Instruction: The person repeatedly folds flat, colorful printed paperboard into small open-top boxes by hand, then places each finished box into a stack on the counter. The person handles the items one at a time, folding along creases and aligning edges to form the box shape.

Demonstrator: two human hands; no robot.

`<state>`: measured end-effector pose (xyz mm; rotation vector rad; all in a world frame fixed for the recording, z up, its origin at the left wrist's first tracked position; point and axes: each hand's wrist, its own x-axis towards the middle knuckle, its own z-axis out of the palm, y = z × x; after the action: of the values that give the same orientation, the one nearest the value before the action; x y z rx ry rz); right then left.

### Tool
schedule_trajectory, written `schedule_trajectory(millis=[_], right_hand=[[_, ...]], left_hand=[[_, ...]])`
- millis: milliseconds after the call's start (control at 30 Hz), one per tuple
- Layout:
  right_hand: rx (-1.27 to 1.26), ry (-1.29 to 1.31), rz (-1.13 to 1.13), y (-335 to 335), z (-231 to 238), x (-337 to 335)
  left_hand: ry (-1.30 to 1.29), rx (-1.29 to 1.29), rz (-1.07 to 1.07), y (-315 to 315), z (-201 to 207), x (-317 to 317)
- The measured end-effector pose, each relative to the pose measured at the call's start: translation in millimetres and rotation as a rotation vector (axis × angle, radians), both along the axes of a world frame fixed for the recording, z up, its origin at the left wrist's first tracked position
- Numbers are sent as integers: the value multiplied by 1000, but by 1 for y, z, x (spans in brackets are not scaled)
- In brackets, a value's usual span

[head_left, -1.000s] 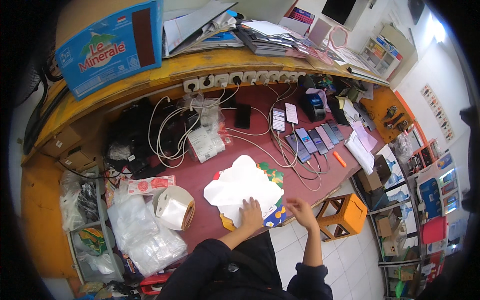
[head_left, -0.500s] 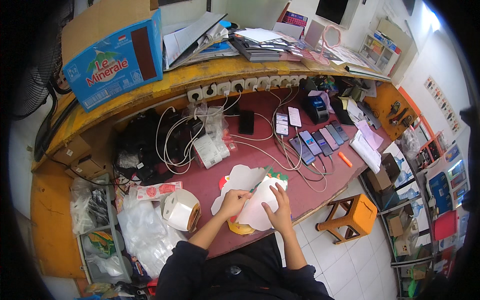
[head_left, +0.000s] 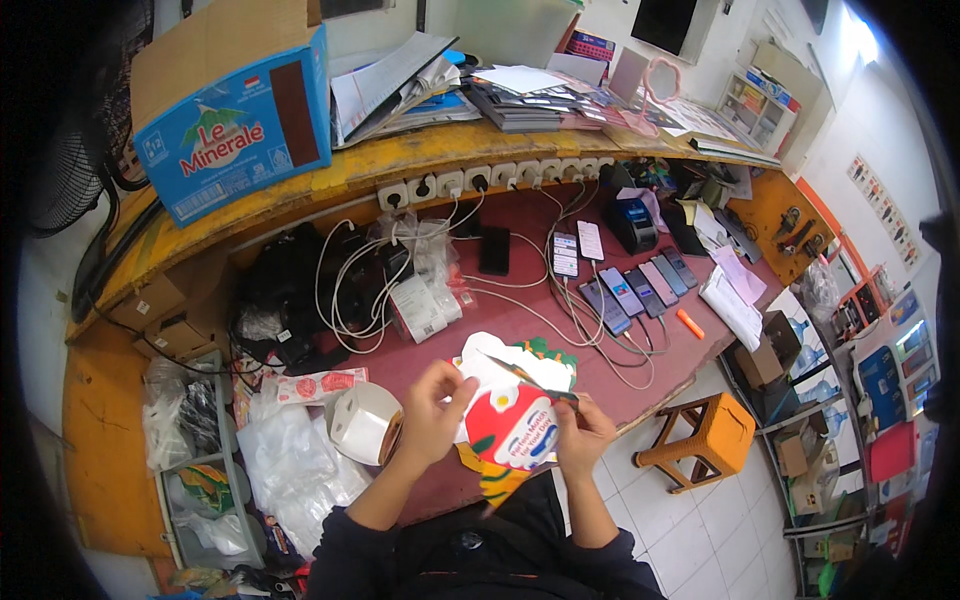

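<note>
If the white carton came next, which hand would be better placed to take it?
Left, probably: the left hand is much nearer the white carton, while the right hand is farther off, pinching the red card.

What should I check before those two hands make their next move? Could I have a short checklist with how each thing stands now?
1. Right hand pinching the printed card piece at its edge: ok.
2. Left hand gripping that piece too: cannot tell; its fingertips are at the edge, but contact isn't clear.
3. Printed side of the piece in sight: ok, its red face shows.
4. Phones apart from the card: ok, they lie farther back on the table.
5. White carton clear of the left forearm: cannot tell; they nearly meet in this view.
</note>
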<state>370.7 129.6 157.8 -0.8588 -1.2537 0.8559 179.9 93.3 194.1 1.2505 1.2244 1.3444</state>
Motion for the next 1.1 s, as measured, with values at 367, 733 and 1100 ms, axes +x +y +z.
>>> schedule_trajectory(millis=[367, 733, 1100], right_hand=[[32, -107, 280, -22, 29, -11], [181, -102, -86, -32, 25, -30], [-216, 70, 583, -27, 25, -10]], left_hand=[[-806, -440, 38, -24, 2, 31], [-422, 89, 125, -51, -12, 61], [-925, -147, -481, -60, -55, 24]])
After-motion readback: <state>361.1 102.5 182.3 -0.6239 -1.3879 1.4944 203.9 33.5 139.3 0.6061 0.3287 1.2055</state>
